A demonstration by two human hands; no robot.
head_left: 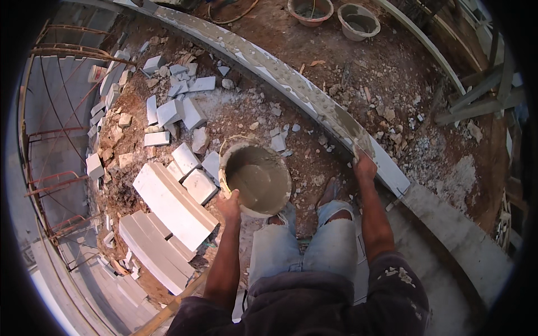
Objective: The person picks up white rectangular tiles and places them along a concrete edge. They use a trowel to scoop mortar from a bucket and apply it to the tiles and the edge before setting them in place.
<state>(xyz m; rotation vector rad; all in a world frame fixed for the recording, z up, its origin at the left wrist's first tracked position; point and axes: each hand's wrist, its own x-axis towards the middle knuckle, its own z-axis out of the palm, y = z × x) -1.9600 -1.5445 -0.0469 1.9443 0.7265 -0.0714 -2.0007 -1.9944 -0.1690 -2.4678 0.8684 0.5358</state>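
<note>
My left hand (228,206) grips the near-left rim of a round, mortar-coated tub (288,180), held in front of my knees. Grey wet mortar (258,176) lies inside it. My right hand (365,168) is closed around a trowel (360,144), whose mortar-smeared blade is at the top of a low block wall (386,167). Much of the trowel's handle is hidden by my fingers. Wet mortar (280,71) is spread in a band along the wall's top and runs away to the far left.
Long pale blocks (171,204) lie stacked left of the tub, with several broken white blocks (170,113) and rubble beyond. Two more tubs (358,23) stand past the wall. Metal scaffolding (56,131) rises at far left; wooden beams (482,103) stand at right.
</note>
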